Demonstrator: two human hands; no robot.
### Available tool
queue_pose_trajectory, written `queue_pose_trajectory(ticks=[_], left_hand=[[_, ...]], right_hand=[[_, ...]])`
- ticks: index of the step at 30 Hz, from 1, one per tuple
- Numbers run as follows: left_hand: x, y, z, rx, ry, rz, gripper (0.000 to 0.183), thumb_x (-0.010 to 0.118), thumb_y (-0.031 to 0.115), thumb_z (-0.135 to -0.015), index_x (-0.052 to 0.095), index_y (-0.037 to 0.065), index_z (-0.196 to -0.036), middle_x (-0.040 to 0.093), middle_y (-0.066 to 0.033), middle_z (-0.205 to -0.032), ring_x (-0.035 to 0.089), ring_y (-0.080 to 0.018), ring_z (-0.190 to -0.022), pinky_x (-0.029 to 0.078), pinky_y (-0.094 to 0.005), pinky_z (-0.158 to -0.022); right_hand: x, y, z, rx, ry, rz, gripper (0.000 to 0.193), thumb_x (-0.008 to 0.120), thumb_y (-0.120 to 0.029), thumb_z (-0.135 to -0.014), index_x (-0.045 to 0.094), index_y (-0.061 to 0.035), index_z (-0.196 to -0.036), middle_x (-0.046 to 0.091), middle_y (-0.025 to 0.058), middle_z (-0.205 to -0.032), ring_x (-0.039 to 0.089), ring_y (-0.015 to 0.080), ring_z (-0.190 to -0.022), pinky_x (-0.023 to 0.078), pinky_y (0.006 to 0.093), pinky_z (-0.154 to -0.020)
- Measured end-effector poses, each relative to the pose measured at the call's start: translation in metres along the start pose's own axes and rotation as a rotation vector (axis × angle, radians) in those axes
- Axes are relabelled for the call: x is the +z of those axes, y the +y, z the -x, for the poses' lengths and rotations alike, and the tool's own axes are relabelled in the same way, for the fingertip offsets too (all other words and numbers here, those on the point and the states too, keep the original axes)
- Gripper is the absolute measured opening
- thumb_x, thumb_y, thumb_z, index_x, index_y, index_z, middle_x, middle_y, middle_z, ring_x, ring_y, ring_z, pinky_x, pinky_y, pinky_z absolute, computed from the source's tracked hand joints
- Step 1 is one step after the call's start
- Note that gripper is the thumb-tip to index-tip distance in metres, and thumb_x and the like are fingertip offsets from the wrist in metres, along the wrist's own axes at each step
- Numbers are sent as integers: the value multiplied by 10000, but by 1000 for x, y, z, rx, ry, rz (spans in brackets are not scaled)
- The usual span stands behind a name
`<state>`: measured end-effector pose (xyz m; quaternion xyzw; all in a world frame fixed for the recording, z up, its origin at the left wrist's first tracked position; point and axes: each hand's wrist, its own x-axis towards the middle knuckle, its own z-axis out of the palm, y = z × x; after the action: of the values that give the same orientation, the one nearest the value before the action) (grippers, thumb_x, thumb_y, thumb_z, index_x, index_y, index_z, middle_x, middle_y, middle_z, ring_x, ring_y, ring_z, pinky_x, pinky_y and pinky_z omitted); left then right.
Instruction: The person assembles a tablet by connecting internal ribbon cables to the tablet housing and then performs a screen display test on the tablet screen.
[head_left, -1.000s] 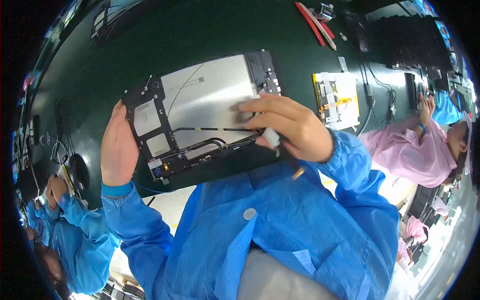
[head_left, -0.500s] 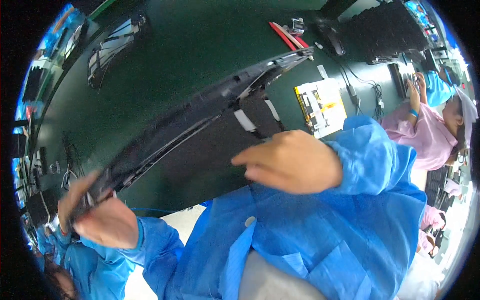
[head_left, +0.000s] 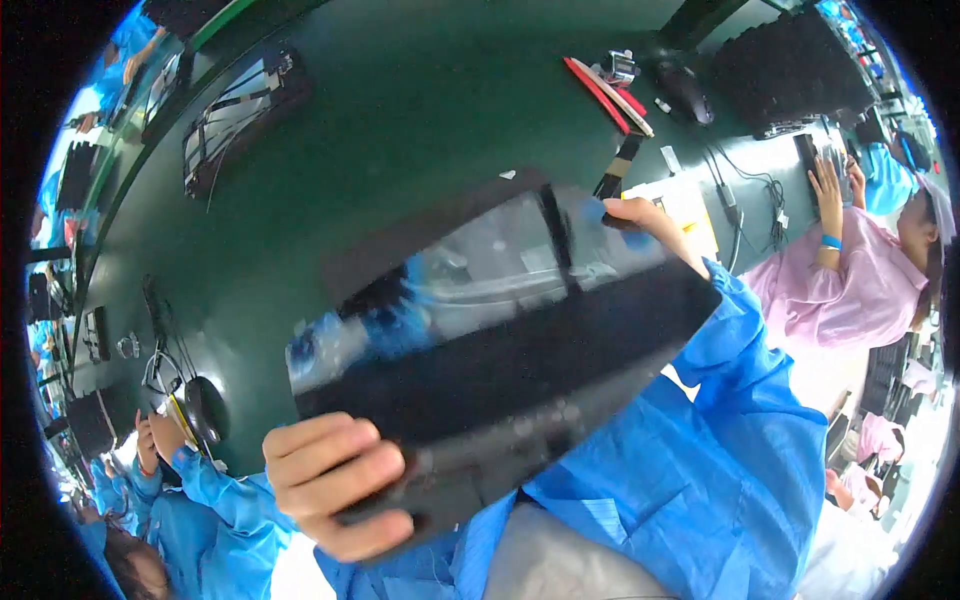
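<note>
I hold a large flat panel up in front of me with its glossy dark face toward me; it reflects blue sleeves and ceiling light. My left hand grips the panel's lower left corner, fingers curled over the front. My right hand pinches its upper right edge, the blue sleeve running down behind the panel. The panel hides the bench area directly beneath it.
A dark green bench spreads behind. On it lie another opened panel at the far left, red tools, a black mouse, cables and a yellow-white sheet. A person in pink works at the right, a person in blue at the lower left.
The panel lay with its open back and circuit boards up, then was tilted on edge, and now its glossy front faces me. My left hand shifted to the lower corner, my right to the upper edge.
</note>
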<state>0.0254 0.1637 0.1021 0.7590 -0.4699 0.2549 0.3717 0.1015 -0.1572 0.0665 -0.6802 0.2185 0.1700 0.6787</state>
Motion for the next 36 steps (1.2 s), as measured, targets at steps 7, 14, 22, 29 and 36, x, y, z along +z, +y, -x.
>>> queue_pose_trajectory(ticks=[7,14,22,29,36], left_hand=[[16,-12,66,-176,-632,-708,325,535,118,-868,589,156,-1186,615,-81,-1170,583,-259,-1085,438,-369,-963],[28,11,38,-535,-912,-585,684,668,97,-681,452,143,-1329,346,-176,-1419,339,-345,-1308,294,-475,-1070],[64,-26,71,-1301,18,192,686,538,185,-882,188,30,-1451,174,-163,-1509,163,-311,-1394,151,-418,-1121],[103,0,66,-1210,-22,-39,669,494,215,-923,147,3,-1453,149,-149,-1521,105,-284,-1411,50,-383,-1135],[128,10,-36,-981,-329,-196,464,458,231,-908,447,11,-1316,411,-180,-1383,360,-336,-1301,166,-470,-1099]], right_hand=[[-1,52,-60,-278,-246,-198,393,506,-153,-869,535,-39,-1244,441,106,-1333,419,229,-1236,303,280,-1032],[6,56,-53,-532,-67,502,506,555,-104,-865,411,-24,-1343,405,199,-1293,427,307,-1197,322,342,-1020],[1,75,-34,-371,-89,193,586,570,-23,-846,325,-39,-1379,560,83,-881,548,137,-782,466,278,-726],[-21,81,6,-342,-42,221,521,536,19,-846,363,5,-1337,593,130,-878,612,188,-806,489,291,-732],[-40,88,11,-311,82,264,405,565,12,-853,463,-13,-1244,674,100,-849,661,146,-708,523,245,-626]])
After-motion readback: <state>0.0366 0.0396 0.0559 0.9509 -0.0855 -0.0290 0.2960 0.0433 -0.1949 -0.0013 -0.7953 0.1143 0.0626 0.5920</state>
